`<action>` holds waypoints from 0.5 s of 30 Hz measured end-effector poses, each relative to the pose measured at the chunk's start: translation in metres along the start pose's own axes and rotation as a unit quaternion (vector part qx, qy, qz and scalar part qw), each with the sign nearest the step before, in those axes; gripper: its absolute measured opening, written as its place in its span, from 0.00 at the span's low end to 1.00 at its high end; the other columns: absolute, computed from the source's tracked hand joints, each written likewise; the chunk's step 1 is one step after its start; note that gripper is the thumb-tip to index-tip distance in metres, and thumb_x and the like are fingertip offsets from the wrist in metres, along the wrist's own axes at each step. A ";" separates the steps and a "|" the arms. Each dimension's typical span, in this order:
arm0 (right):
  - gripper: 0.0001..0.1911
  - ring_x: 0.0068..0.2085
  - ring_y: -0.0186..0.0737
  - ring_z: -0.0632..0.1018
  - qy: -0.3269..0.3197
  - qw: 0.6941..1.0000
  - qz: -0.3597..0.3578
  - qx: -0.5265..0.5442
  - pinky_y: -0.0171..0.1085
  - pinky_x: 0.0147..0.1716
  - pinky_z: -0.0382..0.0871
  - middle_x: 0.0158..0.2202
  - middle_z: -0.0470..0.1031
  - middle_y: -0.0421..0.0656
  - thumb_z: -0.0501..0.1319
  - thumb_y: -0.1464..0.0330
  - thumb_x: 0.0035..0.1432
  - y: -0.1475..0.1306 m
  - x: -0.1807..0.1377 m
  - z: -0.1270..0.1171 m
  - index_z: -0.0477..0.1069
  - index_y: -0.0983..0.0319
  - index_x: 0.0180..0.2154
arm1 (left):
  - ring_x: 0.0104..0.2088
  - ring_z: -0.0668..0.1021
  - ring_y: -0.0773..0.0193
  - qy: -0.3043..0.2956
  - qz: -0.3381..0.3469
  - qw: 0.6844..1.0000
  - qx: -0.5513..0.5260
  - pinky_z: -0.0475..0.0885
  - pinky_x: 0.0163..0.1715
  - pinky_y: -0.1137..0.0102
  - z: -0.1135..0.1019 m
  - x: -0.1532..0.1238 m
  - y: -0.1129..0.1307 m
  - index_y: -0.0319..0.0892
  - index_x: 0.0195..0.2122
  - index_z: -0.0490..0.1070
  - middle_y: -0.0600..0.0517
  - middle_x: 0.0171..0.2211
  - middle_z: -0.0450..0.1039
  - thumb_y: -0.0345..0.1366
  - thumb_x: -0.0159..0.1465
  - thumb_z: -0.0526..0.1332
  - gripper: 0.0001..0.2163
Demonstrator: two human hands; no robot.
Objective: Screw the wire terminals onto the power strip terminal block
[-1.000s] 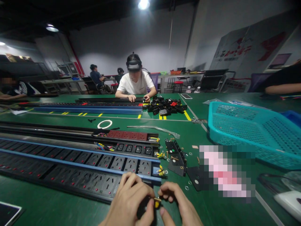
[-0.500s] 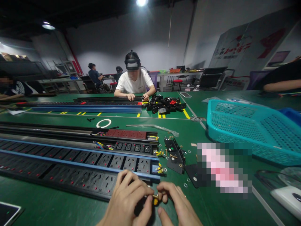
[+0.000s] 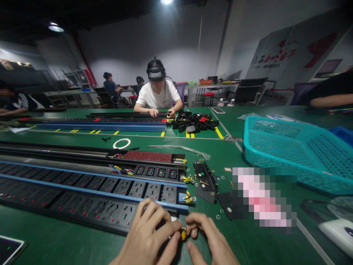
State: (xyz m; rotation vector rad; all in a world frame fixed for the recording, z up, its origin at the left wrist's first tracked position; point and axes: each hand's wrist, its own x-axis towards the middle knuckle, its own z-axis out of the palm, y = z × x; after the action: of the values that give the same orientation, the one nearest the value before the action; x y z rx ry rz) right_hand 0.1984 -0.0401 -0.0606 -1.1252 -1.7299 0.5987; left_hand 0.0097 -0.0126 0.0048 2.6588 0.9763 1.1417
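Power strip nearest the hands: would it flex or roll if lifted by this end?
Probably stiff: the power strip looks like a straight rail. Likely heavy from one end, since it runs past the picture's left edge. Lying flat, it should not roll.

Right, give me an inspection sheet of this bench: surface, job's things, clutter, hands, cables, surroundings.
Surface: green table, yellow tape marks on the far side.
Job's things: yellow-tipped part, at the end of the long black power strips.
Clutter: black plates, washers, white ring, clear bag, teal basket.
Hands: left hand and right hand both pinch the yellow-tipped part.
Cables: coloured wires inside an opened strip.
Surroundings: person in a white shirt opposite; others seated behind.
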 end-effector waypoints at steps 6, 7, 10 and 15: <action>0.22 0.32 0.39 0.75 -0.003 1.000 0.009 -0.003 0.35 0.33 0.67 0.31 0.70 0.36 0.55 0.78 0.47 0.002 -0.002 0.001 0.66 0.54 0.44 | 0.36 0.71 0.58 -0.075 0.026 0.994 0.078 0.64 0.44 0.59 -0.013 0.007 0.007 0.41 0.44 0.74 0.50 0.33 0.73 0.27 0.68 0.55 0.09; 0.22 0.32 0.39 0.75 -0.002 1.000 0.010 -0.003 0.35 0.33 0.67 0.31 0.70 0.36 0.55 0.78 0.47 0.002 -0.002 0.001 0.66 0.54 0.44 | 0.36 0.71 0.58 -0.074 0.026 0.993 0.088 0.65 0.44 0.59 -0.015 0.008 0.008 0.41 0.44 0.74 0.50 0.33 0.73 0.27 0.68 0.55 0.09; 0.20 0.31 0.39 0.74 0.003 1.000 0.009 -0.006 0.34 0.33 0.67 0.30 0.70 0.36 0.55 0.79 0.47 -0.002 0.000 -0.002 0.67 0.55 0.42 | 0.37 0.72 0.58 -0.064 0.028 0.993 0.099 0.66 0.44 0.59 -0.018 0.008 0.012 0.41 0.45 0.74 0.50 0.34 0.74 0.27 0.68 0.55 0.10; 0.18 0.32 0.39 0.74 -0.019 1.000 0.012 0.003 0.35 0.33 0.67 0.29 0.71 0.37 0.56 0.78 0.46 -0.009 0.003 -0.008 0.68 0.56 0.39 | 0.35 0.72 0.60 -0.055 -0.001 0.996 0.070 0.67 0.39 0.63 -0.017 0.008 0.014 0.41 0.44 0.74 0.50 0.33 0.73 0.25 0.66 0.56 0.10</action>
State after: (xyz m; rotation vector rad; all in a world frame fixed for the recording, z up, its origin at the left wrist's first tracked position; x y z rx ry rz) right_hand 0.2017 -0.0425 -0.0492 -1.1368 -1.7488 0.6442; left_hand 0.0096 -0.0213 0.0268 2.7934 1.0752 0.9487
